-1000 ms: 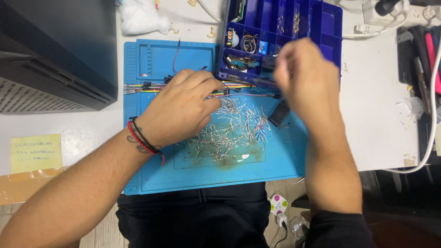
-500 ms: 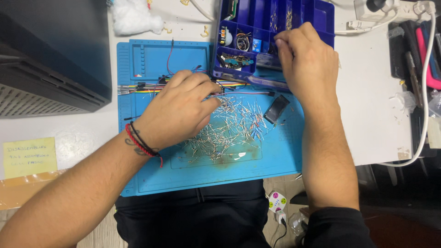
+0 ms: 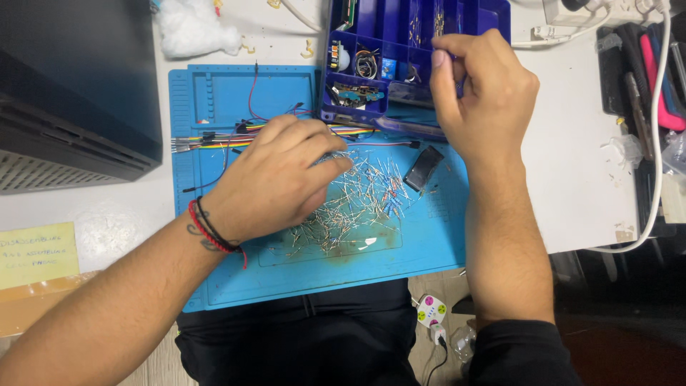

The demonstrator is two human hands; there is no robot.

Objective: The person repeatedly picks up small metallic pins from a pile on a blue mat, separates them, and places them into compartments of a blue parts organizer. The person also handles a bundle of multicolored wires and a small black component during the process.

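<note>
Over organizer box [image 3: 457,18], right hand [image 3: 482,93] raised (pinching).

The setting is an electronics workbench in a workshop or lab. At frame centre a blue silicone repair mat [image 3: 236,93] carries a scatter of loose resistors [image 3: 357,204] and ribbon jumper wires [image 3: 214,137]. At upper centre stands a blue compartment box [image 3: 400,28] of small parts. A power strip [image 3: 607,8] occupies the upper right.
</note>
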